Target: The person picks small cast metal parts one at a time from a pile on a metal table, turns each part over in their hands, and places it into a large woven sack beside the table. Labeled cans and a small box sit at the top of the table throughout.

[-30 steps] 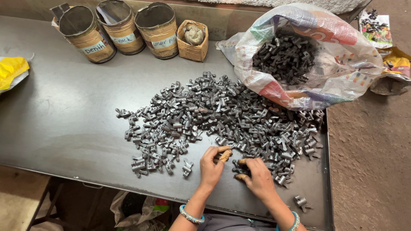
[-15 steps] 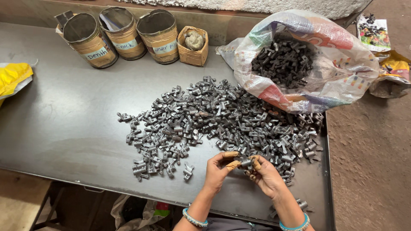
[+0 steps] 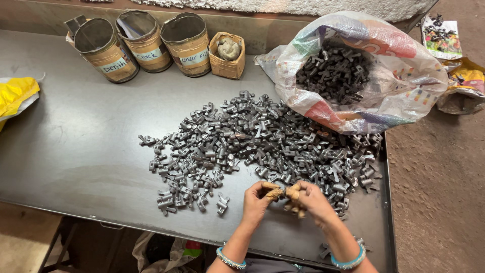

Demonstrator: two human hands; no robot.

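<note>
Up close: left hand [image 3: 257, 198] & right hand [image 3: 309, 199] brought together at near edge of dark metal table [image 3: 65, 151], fingertips wrapped in tan tape, pinching something small between them — too hidden to tell what. Just beyond, touching right hand: spread heap of small grey metal parts [image 3: 252, 141]. Further back-right, open plastic sack [image 3: 399, 81] w/ more parts. Along far edge: three cans [image 3: 146, 45], small box [image 3: 227, 55].

both hands meet, fingers curled — left hand [image 3: 256, 198], right hand [image 3: 309, 199].
</note>
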